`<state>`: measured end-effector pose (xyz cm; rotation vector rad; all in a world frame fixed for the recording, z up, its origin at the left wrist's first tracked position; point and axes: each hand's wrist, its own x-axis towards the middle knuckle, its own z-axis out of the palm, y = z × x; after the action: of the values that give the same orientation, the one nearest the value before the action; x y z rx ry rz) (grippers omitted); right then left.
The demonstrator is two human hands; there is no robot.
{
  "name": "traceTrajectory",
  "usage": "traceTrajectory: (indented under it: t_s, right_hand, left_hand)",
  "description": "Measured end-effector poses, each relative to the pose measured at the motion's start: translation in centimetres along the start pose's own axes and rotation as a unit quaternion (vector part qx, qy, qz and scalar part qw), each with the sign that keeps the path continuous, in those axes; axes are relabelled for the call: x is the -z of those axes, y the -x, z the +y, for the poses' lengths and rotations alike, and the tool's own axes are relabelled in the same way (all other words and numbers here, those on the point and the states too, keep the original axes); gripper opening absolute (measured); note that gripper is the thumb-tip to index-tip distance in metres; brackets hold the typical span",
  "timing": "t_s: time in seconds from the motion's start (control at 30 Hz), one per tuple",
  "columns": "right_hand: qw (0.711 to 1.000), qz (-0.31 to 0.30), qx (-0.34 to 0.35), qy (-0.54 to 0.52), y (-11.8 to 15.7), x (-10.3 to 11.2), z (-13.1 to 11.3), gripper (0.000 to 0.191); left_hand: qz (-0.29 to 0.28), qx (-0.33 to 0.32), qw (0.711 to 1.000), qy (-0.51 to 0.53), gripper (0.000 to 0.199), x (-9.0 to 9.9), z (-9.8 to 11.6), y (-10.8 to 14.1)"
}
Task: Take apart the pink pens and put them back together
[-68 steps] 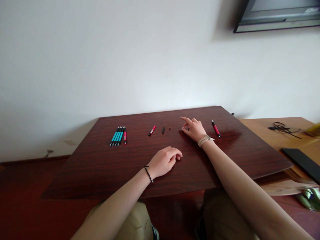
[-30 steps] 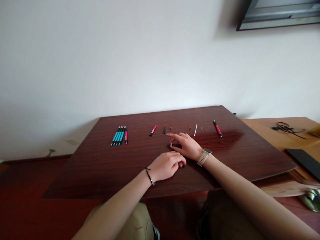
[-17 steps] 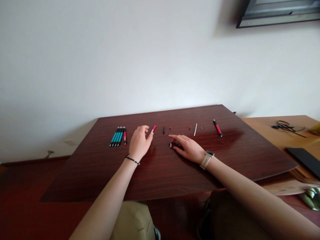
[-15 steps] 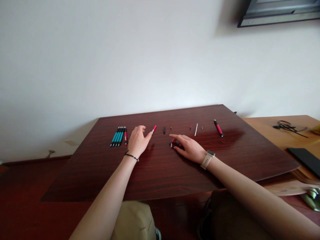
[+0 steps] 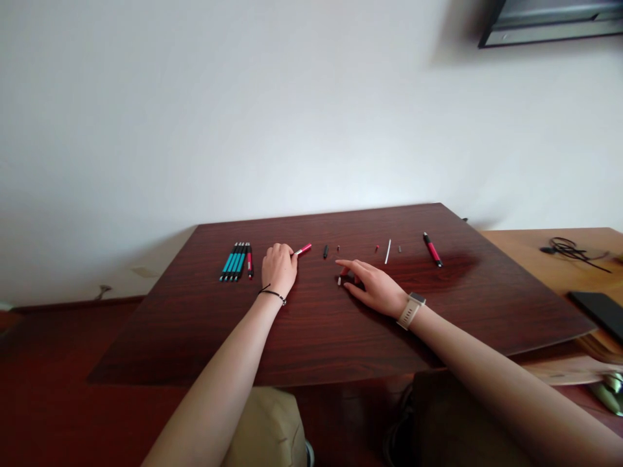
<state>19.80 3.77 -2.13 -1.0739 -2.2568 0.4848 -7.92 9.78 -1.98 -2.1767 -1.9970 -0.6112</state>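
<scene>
The left hand (image 5: 280,268) hides its own fingertips and the near end of the pink barrel (image 5: 304,248) at its 2 o'clock. Fingers of the right hand (image 5: 377,287) partly cover a red piece (image 5: 344,270). At that hand's 12 o'clock, a reddish bit (image 5: 376,248) is too small to identify. The frame crops the screen (image 5: 559,26) at 2 o'clock.

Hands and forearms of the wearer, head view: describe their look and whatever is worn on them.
The left hand is ungloved, with a thin black cord bracelet carrying small silvery beads at the wrist. The right hand is ungloved too, with a dark-faced watch on a beige strap. No sleeves show on either forearm.
</scene>
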Motion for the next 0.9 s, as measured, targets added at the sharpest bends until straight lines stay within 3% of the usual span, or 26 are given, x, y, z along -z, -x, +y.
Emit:
traceTrajectory:
  t_s: [0.1,0.2,0.33,0.43,0.53,0.63,0.77,0.9]
  right_hand:
    - [1.000,-0.001,-0.001,0.000,0.1,0.0,0.1,0.058]
    - [1.000,-0.001,-0.004,0.000,0.1,0.0,0.1,0.058]
    - [1.000,0.000,-0.005,-0.003,0.0,-0.1,0.2,0.058]
    - [1.000,0.000,-0.003,-0.005,0.0,-0.2,0.3,0.057]
    - [1.000,0.002,0.003,-0.005,0.0,-0.2,0.3,0.057]
    - [1.000,0.003,0.005,-0.005,0.0,-0.1,0.2,0.056]
    - [1.000,0.003,0.004,-0.006,0.0,-0.1,0.1,0.057]
    - [1.000,0.008,0.009,-0.005,0.0,-0.2,0.3,0.055]
  left_hand:
    - [0.033,0.052,0.996,0.062,0.011,-0.4,-0.7,-0.4]
    - [0.087,0.085,0.972,0.199,0.008,-0.6,-1.4,-0.8]
    - [0.183,0.032,0.923,0.336,0.010,0.3,-1.5,-0.5]
    - [0.207,-0.008,0.895,0.395,0.019,2.0,-0.4,0.5]
    - [0.212,-0.053,0.874,0.434,0.020,3.8,1.4,1.7]
    - [0.165,-0.116,0.862,0.464,0.017,4.9,3.0,2.8]
    - [0.115,-0.189,0.879,0.422,0.017,4.7,4.5,3.9]
    - [0.089,-0.217,0.889,0.393,0.020,3.8,5.7,4.2]
